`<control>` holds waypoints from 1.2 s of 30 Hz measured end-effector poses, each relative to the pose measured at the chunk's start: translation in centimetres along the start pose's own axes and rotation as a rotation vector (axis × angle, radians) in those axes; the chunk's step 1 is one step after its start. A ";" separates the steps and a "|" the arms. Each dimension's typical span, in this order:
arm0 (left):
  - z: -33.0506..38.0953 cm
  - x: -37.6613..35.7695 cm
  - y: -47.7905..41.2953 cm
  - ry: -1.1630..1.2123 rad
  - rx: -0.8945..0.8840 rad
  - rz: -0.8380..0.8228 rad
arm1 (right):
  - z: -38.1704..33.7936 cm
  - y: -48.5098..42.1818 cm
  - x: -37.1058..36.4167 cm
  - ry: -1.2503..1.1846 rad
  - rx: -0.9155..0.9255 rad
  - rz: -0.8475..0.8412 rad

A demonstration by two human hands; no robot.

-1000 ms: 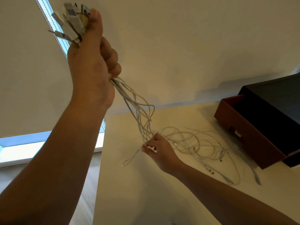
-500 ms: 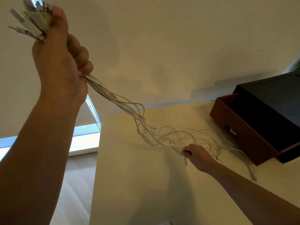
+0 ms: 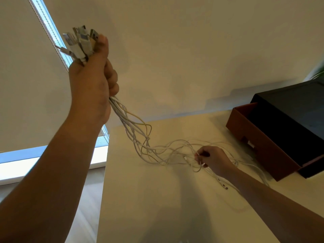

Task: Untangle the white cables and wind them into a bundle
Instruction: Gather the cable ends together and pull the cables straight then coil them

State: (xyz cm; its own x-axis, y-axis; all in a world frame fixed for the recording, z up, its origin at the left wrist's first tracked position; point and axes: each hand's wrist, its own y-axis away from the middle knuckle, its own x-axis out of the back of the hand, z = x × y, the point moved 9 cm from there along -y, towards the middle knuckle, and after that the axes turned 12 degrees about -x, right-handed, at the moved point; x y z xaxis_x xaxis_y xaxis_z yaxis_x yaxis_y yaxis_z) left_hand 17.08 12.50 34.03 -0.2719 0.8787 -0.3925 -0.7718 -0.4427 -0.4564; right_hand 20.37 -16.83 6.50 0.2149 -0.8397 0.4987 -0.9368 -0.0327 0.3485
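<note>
At the far left a bright window (image 3: 17, 163) is seen, with floor (image 3: 84, 199) below it. The left grip (image 3: 91, 81) is raised high against the wall (image 3: 175, 50) and is clenched round the cables (image 3: 133, 127) just below their plugs (image 3: 80, 42), which are fanned out above the fist. From under the fist the white strands are let down together, slanting to the right, and are spread into loose loops where the bench (image 3: 157, 199) is reached. One strand in the sheaf is tinted yellowish. The tangle is laid across the far part of the bench, between the two arms. Further right, the right grip (image 3: 214, 159) is held low at the tangle, curled, with a strand pinched in it. More strands are trailed past the wrist toward the near right, and a small connector (image 3: 225, 186) is seen lying on the bench just beside the forearm. At the right, well apart from the left grip, a brown box (image 3: 263, 149) is set on the bench, and a black box (image 3: 298, 116) is joined to it; whether it is fitted inside or over cannot be told. The outermost strands are laid near the brown box.
</note>
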 end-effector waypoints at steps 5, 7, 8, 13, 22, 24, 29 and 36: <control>-0.5 -0.1 0.3 -0.019 0.014 -0.006 | -2.6 0.4 0.2 -0.023 0.086 -0.018; -0.8 0.1 0.5 -0.038 0.030 0.002 | -3.7 0.6 0.5 -0.083 0.103 -0.015; -0.9 0.2 0.5 -0.052 0.039 0.005 | -4.4 0.9 0.7 -0.120 0.115 -0.023; -4.0 -0.5 2.0 -0.256 0.150 -0.102 | -9.3 3.1 0.2 -0.232 0.209 -0.128; -10.8 -3.6 8.5 -0.785 0.385 -0.828 | -14.8 6.0 0.7 -0.225 0.309 -0.209; -11.0 -3.5 8.7 -0.847 0.397 -0.886 | -14.6 5.8 0.9 -0.267 0.281 -0.225; -10.4 -3.2 7.4 -0.925 0.279 -0.817 | -14.1 5.3 0.8 -0.196 0.236 -0.279; -7.1 -0.6 3.0 -0.858 0.131 -0.539 | -10.5 3.8 0.6 -0.124 0.145 -0.398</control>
State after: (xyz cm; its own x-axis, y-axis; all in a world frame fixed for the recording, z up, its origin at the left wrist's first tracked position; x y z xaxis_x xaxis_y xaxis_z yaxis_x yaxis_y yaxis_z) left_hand 19.00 9.36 27.26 -0.1503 0.8100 0.5668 -0.9561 0.0269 -0.2920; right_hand 19.87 -11.76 16.44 0.5402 -0.8047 0.2464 -0.8188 -0.4349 0.3747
